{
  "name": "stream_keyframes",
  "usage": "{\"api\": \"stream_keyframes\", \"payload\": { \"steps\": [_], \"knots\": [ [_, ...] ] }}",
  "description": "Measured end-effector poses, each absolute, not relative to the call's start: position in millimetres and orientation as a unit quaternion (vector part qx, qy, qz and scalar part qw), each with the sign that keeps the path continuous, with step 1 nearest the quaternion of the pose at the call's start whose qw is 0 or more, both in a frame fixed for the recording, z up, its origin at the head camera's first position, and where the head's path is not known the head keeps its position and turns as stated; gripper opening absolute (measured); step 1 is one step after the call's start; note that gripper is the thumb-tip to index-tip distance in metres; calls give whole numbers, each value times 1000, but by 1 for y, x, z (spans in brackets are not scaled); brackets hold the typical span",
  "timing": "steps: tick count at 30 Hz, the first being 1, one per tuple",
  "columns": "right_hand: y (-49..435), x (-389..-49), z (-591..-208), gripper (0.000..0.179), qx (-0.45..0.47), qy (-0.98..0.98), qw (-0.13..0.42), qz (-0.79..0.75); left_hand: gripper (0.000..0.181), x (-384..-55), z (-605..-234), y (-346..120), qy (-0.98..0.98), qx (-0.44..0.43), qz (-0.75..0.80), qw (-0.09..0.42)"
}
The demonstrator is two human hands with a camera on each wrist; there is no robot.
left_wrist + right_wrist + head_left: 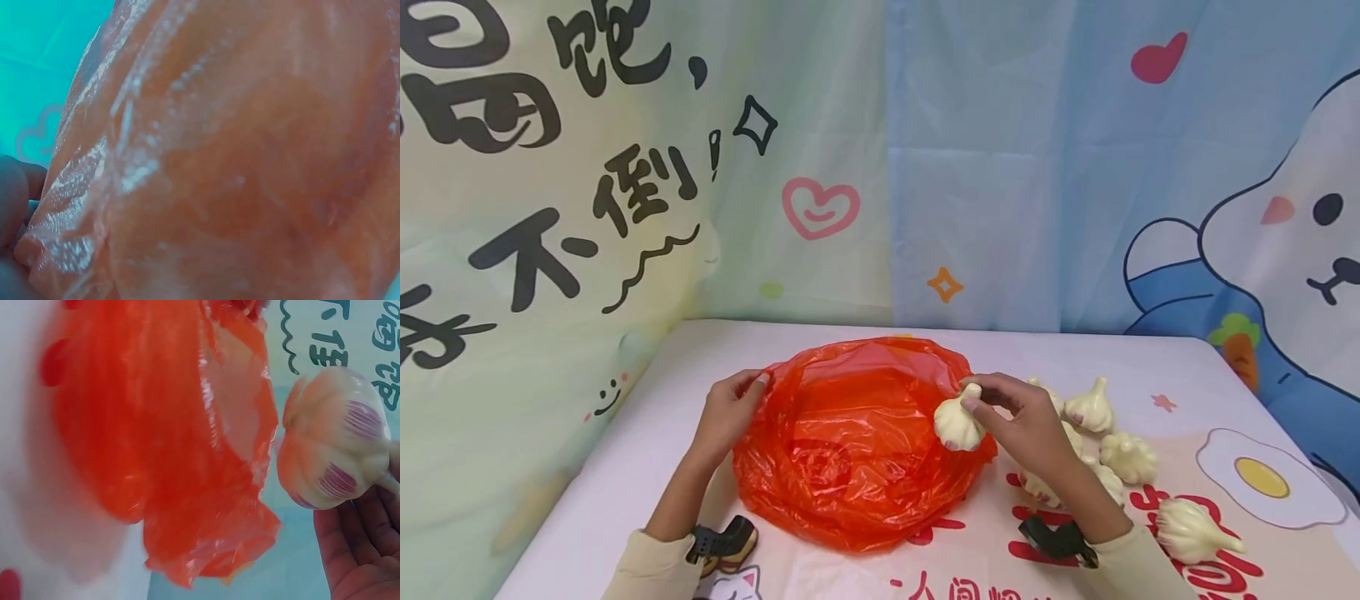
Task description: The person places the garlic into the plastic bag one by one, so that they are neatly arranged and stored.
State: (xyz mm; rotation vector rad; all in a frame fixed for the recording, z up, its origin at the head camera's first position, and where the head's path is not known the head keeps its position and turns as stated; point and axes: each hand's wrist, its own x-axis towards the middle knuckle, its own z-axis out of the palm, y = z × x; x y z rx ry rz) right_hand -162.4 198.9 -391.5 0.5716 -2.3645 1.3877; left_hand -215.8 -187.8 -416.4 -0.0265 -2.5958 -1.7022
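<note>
A red plastic bag (857,450) lies on the table with its mouth spread wide toward the back. At its left rim my left hand (730,417) pinches the film between thumb and fingers; the left wrist view is mostly filled by the bag (237,162). My right hand (1030,425) holds a garlic bulb (959,422) by its stem, over the bag's right edge. Close up in the right wrist view, the bulb (337,437) is whitish with purple streaks, beside the bag (162,437). Whether anything lies inside the bag cannot be made out.
Several garlic bulbs (1129,457) lie in a group right of the bag, partly hidden behind my right forearm. One bulb (1197,531) lies apart, nearer the front right. The white table (647,408) carries a printed mat (850,577). Behind it hangs a printed curtain (977,167).
</note>
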Motion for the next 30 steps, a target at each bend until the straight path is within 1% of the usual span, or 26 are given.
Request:
{"api": "stream_keyframes", "payload": {
  "steps": [3,5,9,11,15,17,21,24,30],
  "knots": [
    [193,-171,-389,23,203,-831,151,496,37,-215,-414,-187,-842,-19,-538,28],
    [190,-177,-388,23,186,-837,133,498,37,-214,-412,-186,-843,-24,-536,33],
    [183,-189,-392,30,136,-851,98,498,37,-214,-412,-186,-842,-28,-538,34],
    [179,-195,-394,33,129,-848,86,507,36,-215,-413,-186,-841,-28,-539,32],
    [167,-204,-395,32,152,-836,73,523,37,-215,-414,-186,-842,-29,-537,35],
    [158,-204,-386,29,162,-835,66,521,36,-215,-414,-186,-841,-31,-540,34],
    [145,-211,-383,27,180,-833,51,521,36,-215,-414,-186,-838,-34,-543,33],
    [140,-220,-388,27,188,-836,40,514,34,-215,-414,-185,-838,-31,-544,29],
    [128,-230,-382,24,196,-854,22,481,33,-214,-414,-182,-840,-31,-541,26]
  ]
}}
